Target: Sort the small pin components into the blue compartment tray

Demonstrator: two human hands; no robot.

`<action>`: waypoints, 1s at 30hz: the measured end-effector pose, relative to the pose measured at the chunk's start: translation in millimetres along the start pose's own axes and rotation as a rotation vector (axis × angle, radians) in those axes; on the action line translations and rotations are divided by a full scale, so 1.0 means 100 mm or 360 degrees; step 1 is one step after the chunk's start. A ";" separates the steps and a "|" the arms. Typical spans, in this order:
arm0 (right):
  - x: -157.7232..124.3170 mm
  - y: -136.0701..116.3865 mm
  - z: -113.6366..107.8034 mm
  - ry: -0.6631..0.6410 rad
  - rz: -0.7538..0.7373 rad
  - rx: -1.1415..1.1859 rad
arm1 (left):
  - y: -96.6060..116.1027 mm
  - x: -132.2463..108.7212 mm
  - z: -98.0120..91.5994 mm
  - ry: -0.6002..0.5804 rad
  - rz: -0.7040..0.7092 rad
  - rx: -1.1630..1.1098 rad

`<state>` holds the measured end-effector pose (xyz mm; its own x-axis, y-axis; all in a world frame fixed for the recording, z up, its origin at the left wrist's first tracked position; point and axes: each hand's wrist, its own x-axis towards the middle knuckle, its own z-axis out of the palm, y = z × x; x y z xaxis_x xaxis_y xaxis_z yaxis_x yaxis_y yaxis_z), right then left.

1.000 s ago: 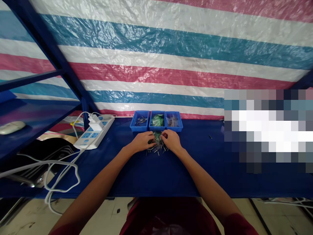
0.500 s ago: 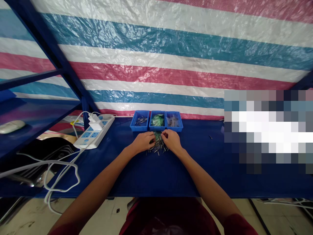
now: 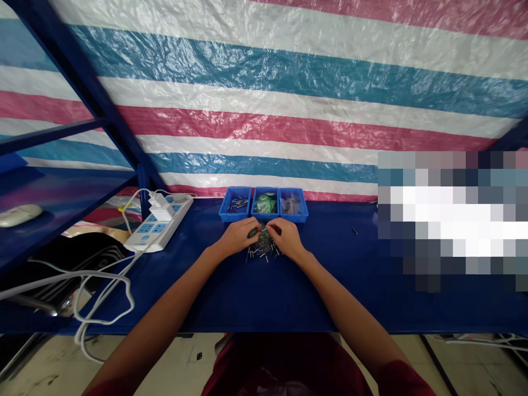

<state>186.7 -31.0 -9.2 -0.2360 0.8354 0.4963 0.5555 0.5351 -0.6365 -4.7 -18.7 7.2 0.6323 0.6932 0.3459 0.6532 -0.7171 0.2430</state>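
My left hand (image 3: 240, 236) is closed, fingers curled round a small green plastic bag (image 3: 263, 235). Just right of it, my right hand (image 3: 287, 236) pinches a thin metal pin (image 3: 266, 229) at the bag, its fingertips close to the left ones. Below and between both hands lies a loose pile of small metal pins (image 3: 262, 253) on the blue table. Behind the hands stand three blue bins: the left bin (image 3: 234, 216) holds similar metal pins, the middle bin (image 3: 265, 216) green bags, the right bin (image 3: 293, 218) clear bags with indistinct contents.
A white power strip (image 3: 159, 228) with plugged-in chargers lies left, its white cables (image 3: 109, 297) looping over the table edge. One stray pin (image 3: 355, 231) lies to the right. A white mouse (image 3: 20, 214) sits on the left shelf. The far right is blurred out.
My right hand has shifted slightly left, bringing the pin to the green bag in my left hand. The left hand has moved slightly left. Bins and pile look unchanged.
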 end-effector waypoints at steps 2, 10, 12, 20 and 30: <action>0.00 0.00 0.00 0.0010 -0.0012 0.0043 | -0.02 0.00 0.00 0.0012 -0.0042 -0.0070; 0.00 0.02 0.00 0.0154 0.0096 0.0177 | -0.01 0.05 -0.05 0.0243 -0.0260 -0.0668; 0.00 0.01 -0.01 0.0205 0.0122 0.0214 | 0.00 0.06 -0.06 0.0339 -0.0336 -0.0819; 0.00 -0.04 -0.03 0.0245 0.0192 0.0367 | 0.03 0.05 -0.07 0.0558 -0.0501 -0.0949; 0.00 -0.09 -0.04 0.0210 0.0146 0.0384 | 0.03 0.03 -0.10 0.0600 -0.0461 -0.1155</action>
<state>184.3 -36.3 -1.2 -0.0788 0.8665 0.4929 0.3602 0.4858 -0.7964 -4.5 -19.7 18.5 0.2180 0.8775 0.4271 0.2590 -0.4740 0.8416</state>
